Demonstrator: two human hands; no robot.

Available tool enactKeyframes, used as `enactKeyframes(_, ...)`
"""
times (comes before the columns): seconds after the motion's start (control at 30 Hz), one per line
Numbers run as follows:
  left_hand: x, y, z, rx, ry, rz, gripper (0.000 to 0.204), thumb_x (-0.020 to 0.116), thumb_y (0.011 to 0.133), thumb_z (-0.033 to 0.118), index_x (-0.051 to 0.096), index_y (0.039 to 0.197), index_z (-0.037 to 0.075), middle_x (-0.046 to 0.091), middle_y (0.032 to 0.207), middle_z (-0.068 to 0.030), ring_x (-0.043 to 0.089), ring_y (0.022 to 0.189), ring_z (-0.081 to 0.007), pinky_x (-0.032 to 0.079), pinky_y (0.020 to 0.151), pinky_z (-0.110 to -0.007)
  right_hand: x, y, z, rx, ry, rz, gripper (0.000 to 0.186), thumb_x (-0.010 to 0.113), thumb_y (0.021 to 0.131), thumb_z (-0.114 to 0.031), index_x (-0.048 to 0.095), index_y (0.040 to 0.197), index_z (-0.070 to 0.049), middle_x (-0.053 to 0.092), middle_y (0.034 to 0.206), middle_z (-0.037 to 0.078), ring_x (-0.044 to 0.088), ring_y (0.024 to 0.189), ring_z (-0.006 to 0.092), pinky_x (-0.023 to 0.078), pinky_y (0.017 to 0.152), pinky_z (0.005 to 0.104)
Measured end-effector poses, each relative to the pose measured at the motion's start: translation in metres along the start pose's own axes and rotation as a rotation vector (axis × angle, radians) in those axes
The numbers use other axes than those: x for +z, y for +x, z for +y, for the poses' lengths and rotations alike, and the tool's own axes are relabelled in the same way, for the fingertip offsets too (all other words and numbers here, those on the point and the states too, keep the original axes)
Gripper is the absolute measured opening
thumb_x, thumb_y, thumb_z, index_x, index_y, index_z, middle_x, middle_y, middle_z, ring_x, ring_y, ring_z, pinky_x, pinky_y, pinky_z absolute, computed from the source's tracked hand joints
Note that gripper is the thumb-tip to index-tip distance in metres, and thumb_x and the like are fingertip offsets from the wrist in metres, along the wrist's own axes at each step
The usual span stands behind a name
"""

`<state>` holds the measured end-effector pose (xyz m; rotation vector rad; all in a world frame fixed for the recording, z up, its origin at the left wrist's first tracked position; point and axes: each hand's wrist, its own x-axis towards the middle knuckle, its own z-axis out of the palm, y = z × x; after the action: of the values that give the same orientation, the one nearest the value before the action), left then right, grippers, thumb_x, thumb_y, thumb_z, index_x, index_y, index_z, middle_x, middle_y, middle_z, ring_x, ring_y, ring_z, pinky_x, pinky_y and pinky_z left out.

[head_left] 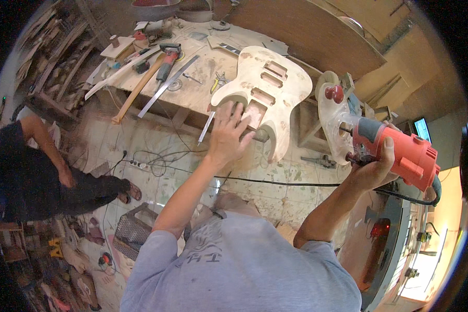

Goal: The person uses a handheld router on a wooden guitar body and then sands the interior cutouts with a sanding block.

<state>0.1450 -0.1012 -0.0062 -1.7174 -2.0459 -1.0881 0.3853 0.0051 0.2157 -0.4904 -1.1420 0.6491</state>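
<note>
The left hand, fingers spread, rests on a pale guitar body at the near edge of the desk. Far right, the right hand grips a red router, probably heavy, rigid, best held around its middle.

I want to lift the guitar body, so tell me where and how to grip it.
The guitar body is likely best gripped at its right horn, from the near side, pinching top and underside: that horn narrows and juts past the front edge of the bench.
</note>
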Motion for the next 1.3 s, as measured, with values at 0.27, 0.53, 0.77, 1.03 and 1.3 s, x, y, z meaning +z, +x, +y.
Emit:
enactKeyframes(0.27, -0.018, 0.019, -0.022, 0.114, -0.224, 0.105, 0.036, 0.078, 0.090, 0.024, 0.075, 0.122, 0.007, 0.070, 0.133, -0.0177, 0.064, 0.128, -0.0392, 0.045, 0.113, -0.053, 0.021, 0.001, 0.019, 0.043, 0.046, -0.105, 0.062, 0.074, 0.084, -0.014, 0.048, 0.136, 0.004, 0.068, 0.116, 0.025, 0.072, 0.099, 0.0323, 0.060, 0.093, 0.0460)
enactKeyframes(0.53, -0.030, 0.073, -0.094, -0.377, -0.269, -0.175, 0.059, 0.073, 0.093, 0.042, 0.065, 0.135, 0.001, 0.073, 0.118, -0.0272, 0.071, 0.110, -0.0420, 0.055, 0.094, -0.046, 0.040, 0.004, 0.017, -0.003, -0.031, -0.039, 0.065, 0.079, 0.082, -0.009, 0.049, 0.139, 0.001, 0.071, 0.112, 0.020, 0.071, 0.100, 0.0274, 0.058, 0.093, 0.0420)
enactKeyframes(0.77, -0.018, 0.076, -0.088, -0.437, -0.143, -0.435, 0.052, 0.052, 0.106, 0.043, 0.053, 0.130, -0.003, 0.071, 0.102, -0.0340, 0.067, 0.100, -0.0542, 0.050, 0.087, -0.059, 0.015, -0.008, -0.001, -0.047, -0.291, 0.086, 0.062, 0.078, 0.083, -0.012, 0.051, 0.137, 0.003, 0.072, 0.110, 0.020, 0.072, 0.099, 0.0274, 0.059, 0.092, 0.0414)
enactKeyframes(1.03, -0.044, 0.164, -0.131, 0.010, 0.038, -0.730, 0.047, 0.062, 0.098, 0.029, 0.056, 0.139, 0.007, 0.068, 0.116, -0.0312, 0.068, 0.101, -0.0489, 0.053, 0.088, -0.059, 0.042, -0.058, -0.046, -0.176, -0.505, 0.341, 0.065, 0.077, 0.082, -0.015, 0.049, 0.138, 0.003, 0.071, 0.109, 0.020, 0.071, 0.101, 0.0299, 0.057, 0.094, 0.0430)
enactKeyframes(1.3, 0.036, 0.260, -0.154, 1.130, 0.231, -0.695, 0.113, 0.089, 0.062, 0.016, 0.035, 0.161, 0.018, 0.024, 0.173, -0.0094, 0.029, 0.157, -0.0300, 0.030, 0.129, -0.051, 0.041, -0.106, -0.087, -0.181, -0.742, 0.447, 0.065, 0.073, 0.082, -0.019, 0.049, 0.138, 0.004, 0.069, 0.113, 0.021, 0.069, 0.106, 0.0303, 0.057, 0.096, 0.0436)
